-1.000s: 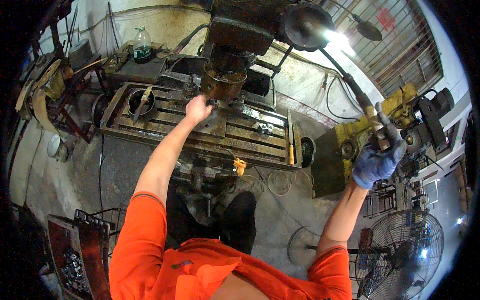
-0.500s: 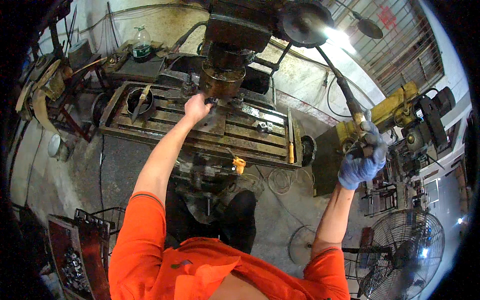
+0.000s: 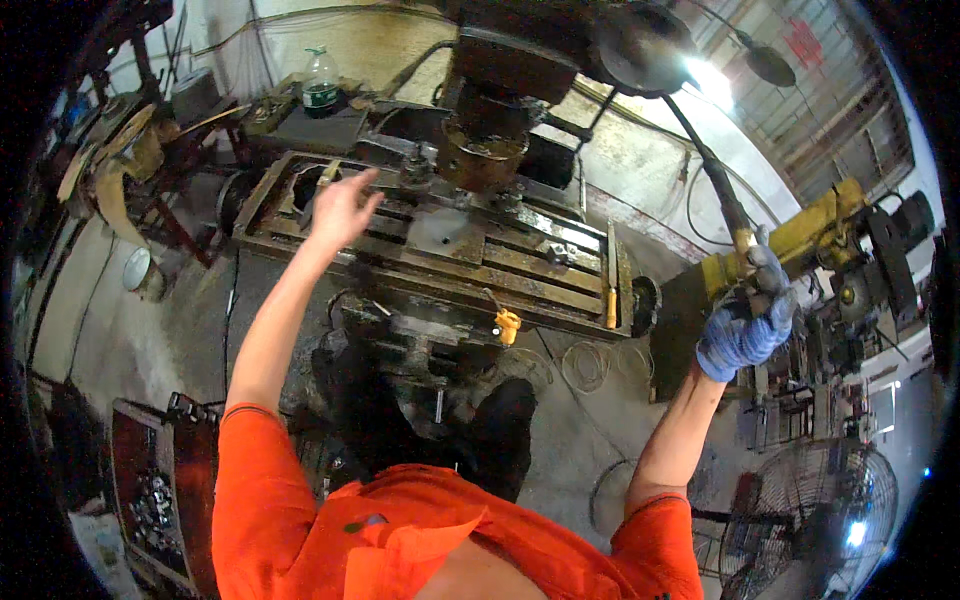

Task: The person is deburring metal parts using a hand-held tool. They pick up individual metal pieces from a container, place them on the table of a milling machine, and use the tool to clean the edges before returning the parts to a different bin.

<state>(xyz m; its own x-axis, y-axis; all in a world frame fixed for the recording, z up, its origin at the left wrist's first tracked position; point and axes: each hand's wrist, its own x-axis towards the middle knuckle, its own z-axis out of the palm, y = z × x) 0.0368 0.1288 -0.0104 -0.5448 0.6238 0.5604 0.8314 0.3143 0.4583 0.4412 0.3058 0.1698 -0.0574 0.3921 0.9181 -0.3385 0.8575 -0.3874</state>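
Lever, a dark rod right of the machine, is gripped by the knit-gloved right hand; the bare left hand hangs open over the grimy, slotted table, any contact unclear. Lever handling seems in hand; next calls for steady hold.

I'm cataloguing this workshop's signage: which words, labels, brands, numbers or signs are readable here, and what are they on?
Green label on the clear plastic bottle: too small to read.
Red marks at the barred window: too blurred to read.
No other text can be made out.
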